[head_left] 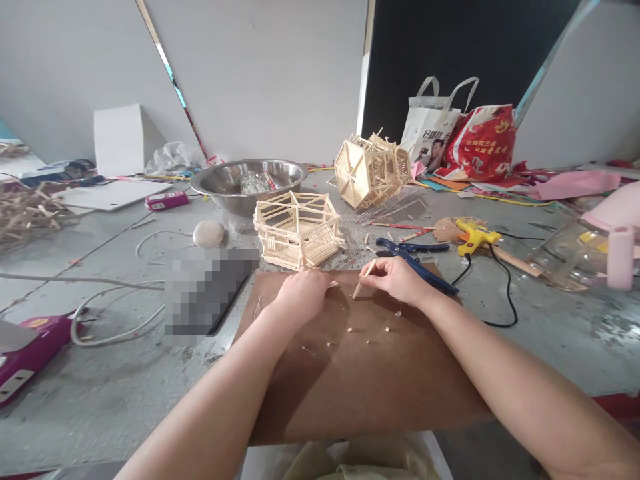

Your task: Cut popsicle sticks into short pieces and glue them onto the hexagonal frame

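Observation:
My right hand (pixel 397 279) pinches a thin wooden stick (pixel 364 279), slanted with its lower end near the brown board (pixel 360 393). My left hand (pixel 304 293) is closed at the board's far edge, and a short pale stick (pixel 333 285) pokes out at its thumb side. The fingers of this hand are partly hidden. Just beyond it stands an open six-sided frame of glued wooden sticks (pixel 299 230). Tiny cut-off bits (pixel 350 330) lie scattered over the board. Blue-handled pliers (pixel 425 273) rest right behind my right hand.
A yellow glue gun (pixel 475 237) with a black cord lies to the right, near a clear jug (pixel 565 263). Behind are a steel basin (pixel 210 183), a larger stick model (pixel 370 170) and a red bag (pixel 483 143). Left are a pixelated dark object (pixel 227 293), cables and a purple power strip (pixel 37 353).

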### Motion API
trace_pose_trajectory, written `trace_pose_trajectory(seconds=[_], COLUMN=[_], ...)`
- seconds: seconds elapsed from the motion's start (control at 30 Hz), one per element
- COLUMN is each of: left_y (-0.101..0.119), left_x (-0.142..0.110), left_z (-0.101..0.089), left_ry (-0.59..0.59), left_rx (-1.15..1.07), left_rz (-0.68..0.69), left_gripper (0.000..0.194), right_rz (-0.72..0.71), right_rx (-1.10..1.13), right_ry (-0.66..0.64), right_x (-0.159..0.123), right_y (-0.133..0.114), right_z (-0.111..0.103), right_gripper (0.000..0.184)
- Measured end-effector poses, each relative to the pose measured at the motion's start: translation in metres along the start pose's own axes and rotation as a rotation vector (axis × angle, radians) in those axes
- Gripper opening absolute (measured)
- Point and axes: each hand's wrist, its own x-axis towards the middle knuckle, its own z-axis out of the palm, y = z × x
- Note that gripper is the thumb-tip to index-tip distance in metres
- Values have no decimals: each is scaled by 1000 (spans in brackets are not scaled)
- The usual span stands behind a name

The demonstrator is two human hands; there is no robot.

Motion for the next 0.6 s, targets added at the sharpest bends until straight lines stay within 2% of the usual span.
trace_pose_trajectory(seconds=[0.1, 0.2, 0.3, 0.43, 0.6], left_y=[5, 11, 18, 24, 22], left_x=[-2, -1, 2, 7, 12], left_z=[-3, -1, 6, 18, 31], left_ry=[66, 189, 215, 151, 141], left_rx=[-80, -278, -507, -667, -704], left_rz=[-5, 136, 258, 210, 147], left_gripper=[27, 22, 22, 20, 20], right_rz=[32, 53, 33, 22, 8], right_rx=[23, 49, 49, -30, -88], right_ry=[-6, -28, -66, -91, -68], right_x=[-1, -2, -3, -5, -8], right_y=[0, 0, -2, -10, -17], right_z=[0, 0, 1, 3, 5], right_gripper=[25, 26, 26, 26, 25])
